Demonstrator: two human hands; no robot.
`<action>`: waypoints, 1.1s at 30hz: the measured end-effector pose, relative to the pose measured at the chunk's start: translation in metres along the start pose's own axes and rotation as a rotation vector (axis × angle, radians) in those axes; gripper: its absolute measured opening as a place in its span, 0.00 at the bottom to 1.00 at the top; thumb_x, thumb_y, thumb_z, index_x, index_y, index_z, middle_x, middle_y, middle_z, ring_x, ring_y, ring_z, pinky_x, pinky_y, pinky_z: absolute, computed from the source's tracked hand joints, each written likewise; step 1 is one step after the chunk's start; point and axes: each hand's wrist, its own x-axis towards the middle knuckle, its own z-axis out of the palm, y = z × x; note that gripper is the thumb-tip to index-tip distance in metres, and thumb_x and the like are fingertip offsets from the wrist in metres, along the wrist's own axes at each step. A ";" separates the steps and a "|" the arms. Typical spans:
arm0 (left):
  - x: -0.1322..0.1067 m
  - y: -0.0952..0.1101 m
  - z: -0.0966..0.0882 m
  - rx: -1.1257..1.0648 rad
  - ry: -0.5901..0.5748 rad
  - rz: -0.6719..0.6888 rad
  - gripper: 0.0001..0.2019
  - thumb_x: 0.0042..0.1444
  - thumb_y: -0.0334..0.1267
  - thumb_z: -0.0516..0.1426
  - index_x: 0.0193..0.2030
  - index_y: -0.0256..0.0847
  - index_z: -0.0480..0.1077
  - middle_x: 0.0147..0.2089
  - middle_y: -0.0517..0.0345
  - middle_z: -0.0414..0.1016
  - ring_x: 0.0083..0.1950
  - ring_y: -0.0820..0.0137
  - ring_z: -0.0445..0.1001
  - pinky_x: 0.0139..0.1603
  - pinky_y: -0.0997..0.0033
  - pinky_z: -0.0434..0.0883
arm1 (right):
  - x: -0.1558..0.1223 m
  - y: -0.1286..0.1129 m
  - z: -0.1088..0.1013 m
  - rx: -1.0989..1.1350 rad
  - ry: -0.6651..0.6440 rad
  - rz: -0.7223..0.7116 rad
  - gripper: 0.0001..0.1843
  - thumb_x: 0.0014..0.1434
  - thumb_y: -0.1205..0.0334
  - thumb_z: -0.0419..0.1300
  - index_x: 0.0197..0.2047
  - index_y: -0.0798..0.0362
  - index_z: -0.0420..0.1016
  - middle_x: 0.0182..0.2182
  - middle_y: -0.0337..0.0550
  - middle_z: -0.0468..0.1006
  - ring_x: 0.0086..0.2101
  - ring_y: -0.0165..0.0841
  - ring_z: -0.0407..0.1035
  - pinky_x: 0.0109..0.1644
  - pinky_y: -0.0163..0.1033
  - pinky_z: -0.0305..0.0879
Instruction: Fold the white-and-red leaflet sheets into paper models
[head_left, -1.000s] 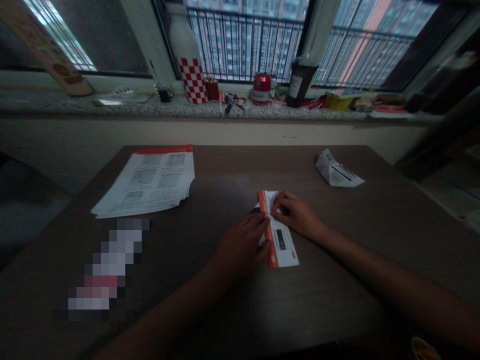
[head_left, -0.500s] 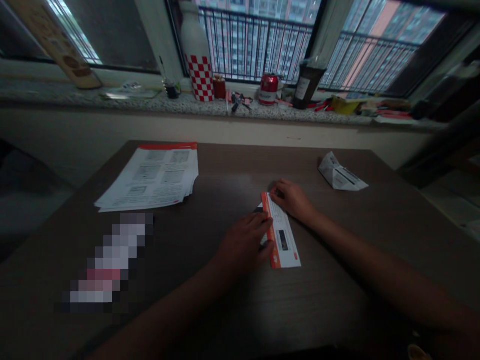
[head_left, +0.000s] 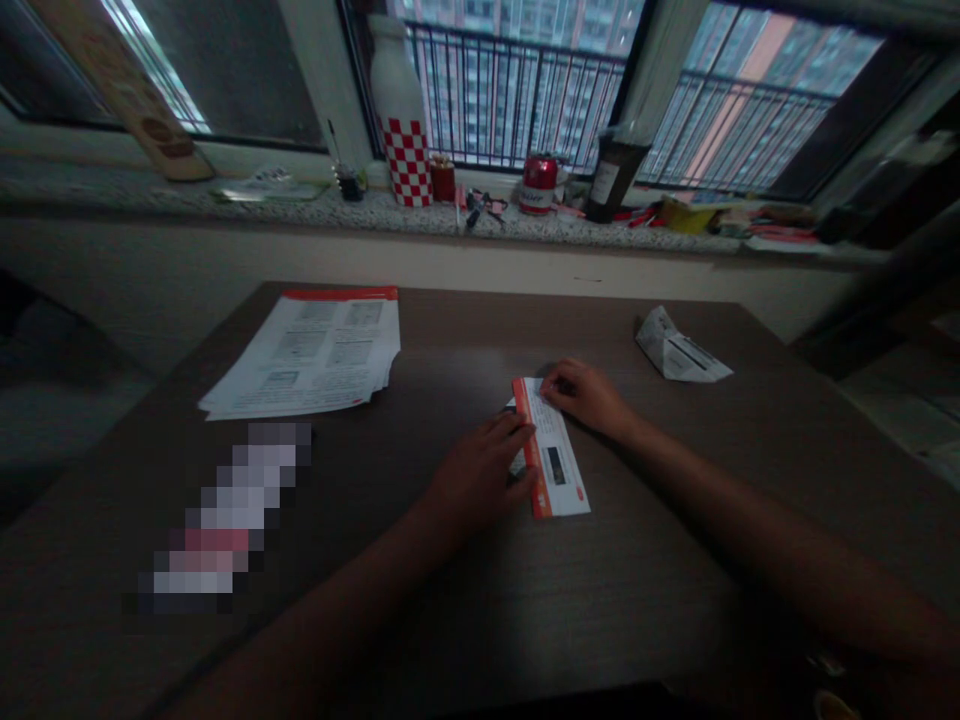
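A folded sheet of paper (head_left: pixel 561 462) with an orange band along its left edge lies on the brown table, in front of me. My left hand (head_left: pixel 484 465) rests at its left side, thumb and fingers apart, the fingertips touching the orange edge. Part of a lower layer pokes out beneath that edge near the fingers. At the paper's upper right corner is my right hand (head_left: pixel 581 395), its fingers curled and closed on the edge there. The fingertips partly hide that corner.
A stack of printed sheets (head_left: pixel 315 350) lies at the back left of the table (head_left: pixel 465 330). A folded paper piece (head_left: pixel 682 352) stands at the back right. The windowsill holds a checkered bottle (head_left: pixel 409 160), a red can (head_left: pixel 538 183) and a dark cup (head_left: pixel 611 178). A blurred-out item lies left.
The folded paper has shifted slightly up and left in view, and my left hand has moved a little with it. My right hand stays at the upper corner. The view has tilted slightly.
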 end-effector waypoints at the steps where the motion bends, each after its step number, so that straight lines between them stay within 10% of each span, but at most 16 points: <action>1: 0.000 0.000 0.000 0.000 -0.003 -0.002 0.26 0.68 0.45 0.58 0.69 0.39 0.67 0.72 0.45 0.68 0.73 0.55 0.65 0.73 0.51 0.66 | -0.003 -0.003 0.000 0.007 -0.022 -0.010 0.01 0.63 0.66 0.66 0.38 0.52 0.80 0.37 0.43 0.76 0.35 0.34 0.70 0.40 0.39 0.65; 33: -0.004 -0.005 0.009 -0.015 0.009 0.003 0.29 0.69 0.46 0.56 0.73 0.36 0.61 0.75 0.42 0.63 0.77 0.55 0.61 0.76 0.53 0.61 | -0.042 -0.038 -0.010 0.033 -0.315 -0.065 0.04 0.62 0.65 0.71 0.36 0.51 0.80 0.40 0.44 0.77 0.44 0.39 0.72 0.51 0.44 0.67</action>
